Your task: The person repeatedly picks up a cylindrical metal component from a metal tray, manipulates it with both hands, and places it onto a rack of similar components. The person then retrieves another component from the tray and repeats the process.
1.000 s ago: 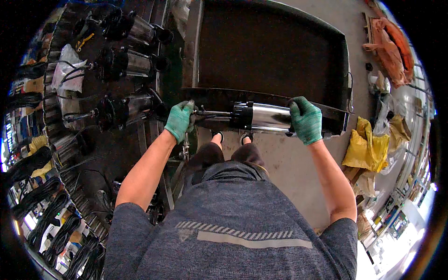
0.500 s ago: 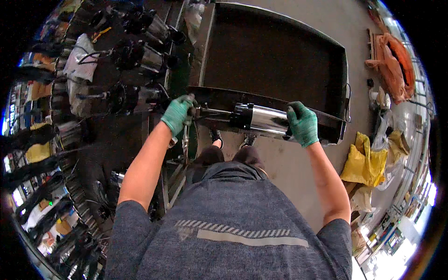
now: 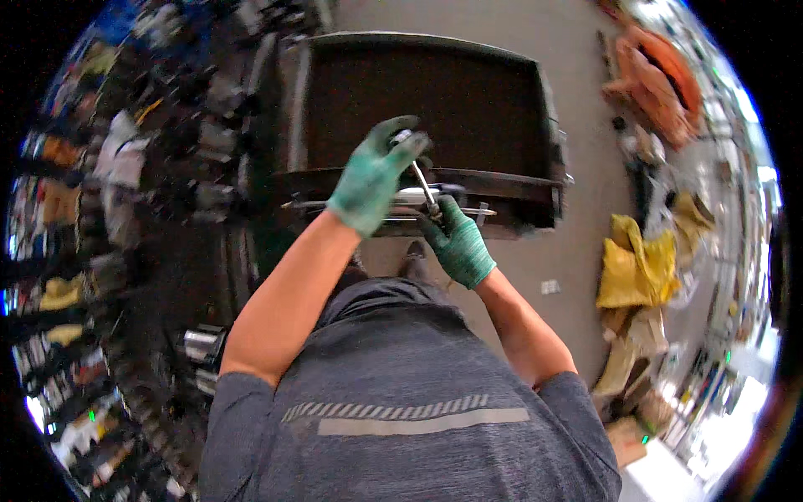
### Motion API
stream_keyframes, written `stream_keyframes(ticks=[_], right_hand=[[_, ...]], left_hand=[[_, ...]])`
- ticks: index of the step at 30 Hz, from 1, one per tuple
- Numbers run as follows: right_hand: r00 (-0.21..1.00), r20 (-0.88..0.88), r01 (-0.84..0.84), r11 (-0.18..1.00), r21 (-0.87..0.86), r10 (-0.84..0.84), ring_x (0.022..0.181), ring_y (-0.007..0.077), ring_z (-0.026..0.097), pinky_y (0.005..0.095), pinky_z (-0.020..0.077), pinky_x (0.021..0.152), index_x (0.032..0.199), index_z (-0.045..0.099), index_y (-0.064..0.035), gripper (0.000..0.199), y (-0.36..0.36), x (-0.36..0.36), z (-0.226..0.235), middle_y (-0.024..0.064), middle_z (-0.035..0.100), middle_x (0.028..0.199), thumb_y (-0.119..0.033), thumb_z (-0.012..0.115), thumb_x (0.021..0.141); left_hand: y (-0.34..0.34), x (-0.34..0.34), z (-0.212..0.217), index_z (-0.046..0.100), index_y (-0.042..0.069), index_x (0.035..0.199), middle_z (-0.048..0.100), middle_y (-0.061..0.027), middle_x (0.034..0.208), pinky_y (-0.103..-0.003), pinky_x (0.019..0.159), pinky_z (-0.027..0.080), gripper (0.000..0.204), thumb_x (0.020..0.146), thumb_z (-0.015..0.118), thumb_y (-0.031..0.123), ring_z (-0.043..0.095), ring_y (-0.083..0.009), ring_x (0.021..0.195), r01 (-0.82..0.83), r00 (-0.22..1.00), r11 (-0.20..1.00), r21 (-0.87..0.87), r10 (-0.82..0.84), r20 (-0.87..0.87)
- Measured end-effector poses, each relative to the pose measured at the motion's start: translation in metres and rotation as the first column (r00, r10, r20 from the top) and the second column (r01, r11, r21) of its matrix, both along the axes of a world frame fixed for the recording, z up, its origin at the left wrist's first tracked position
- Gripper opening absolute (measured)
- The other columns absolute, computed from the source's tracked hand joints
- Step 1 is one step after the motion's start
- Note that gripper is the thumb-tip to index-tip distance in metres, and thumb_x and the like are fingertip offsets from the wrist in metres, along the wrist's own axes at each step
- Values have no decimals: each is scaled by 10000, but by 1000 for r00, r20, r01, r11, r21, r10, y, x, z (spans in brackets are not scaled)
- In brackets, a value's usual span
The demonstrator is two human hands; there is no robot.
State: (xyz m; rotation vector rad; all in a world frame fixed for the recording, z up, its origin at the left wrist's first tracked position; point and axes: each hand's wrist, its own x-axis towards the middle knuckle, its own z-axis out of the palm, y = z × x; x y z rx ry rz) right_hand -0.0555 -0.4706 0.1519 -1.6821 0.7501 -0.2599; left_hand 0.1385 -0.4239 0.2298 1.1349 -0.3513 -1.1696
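A slim shiny metal rod (image 3: 424,181) slants between my hands above the near edge of a dark metal tray (image 3: 502,52). Curled around its upper end, which has a bright rounded tip, is my left hand (image 3: 372,180) in a green glove. My right hand (image 3: 460,244), gloved alike, is closed around the lower end. The rod's kind is unclear because both ends are partly covered and blurred. Behind it, a silvery rounded part (image 3: 411,197) shows at the tray's near side, partly hidden. A thin long bar (image 3: 479,212) lies crosswise there.
Dark racks with blurred metal parts fill the left side. A shiny cylinder (image 3: 201,345) lies low on the left. Right of me are a yellow sack (image 3: 636,268), cardboard pieces (image 3: 623,356) and an orange-wrapped bundle (image 3: 652,79). My feet stand before the tray.
Before, my hands were far apart at both ends of a shiny cylinder with a thin rod. Now they are close together on a slanted rod, and the view has shifted.
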Motion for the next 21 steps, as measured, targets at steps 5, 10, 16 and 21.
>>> stream_keyframes(ticks=[5,10,16,21], right_hand=[[891,-251,299,905,-301,-378,796,292,685,416,546,746,1123,595,-38,252,-76,-154,-15,174,701,877,-198,686,952],[671,-508,410,841,-353,-540,784,273,675,397,548,738,1082,643,-42,289,-131,-288,-100,148,712,864,-273,681,913],[661,-422,434,775,-460,-620,696,216,641,390,542,675,1066,665,-33,312,-164,-284,-154,115,709,818,-287,676,884],[604,-511,430,790,-438,-612,915,389,690,471,542,866,1255,613,-31,443,-172,-296,-172,197,721,1000,-295,697,910]], left_hand=[[50,18,-38,648,-31,1329,692,-110,1266,-314,1051,461,427,1035,625,276,621,-179,1167,101,794,932,347,-286,537],[148,49,-84,687,-17,1254,733,-78,1113,-297,890,520,348,1021,616,232,668,-156,987,-195,744,860,472,-184,642],[218,45,-76,709,38,1211,747,-140,1082,-396,815,565,313,990,656,254,728,-273,970,-154,591,703,694,-498,635],[92,10,45,747,92,1153,738,-174,1082,-479,907,552,375,957,642,394,703,-391,1014,37,-153,373,927,-915,374]])
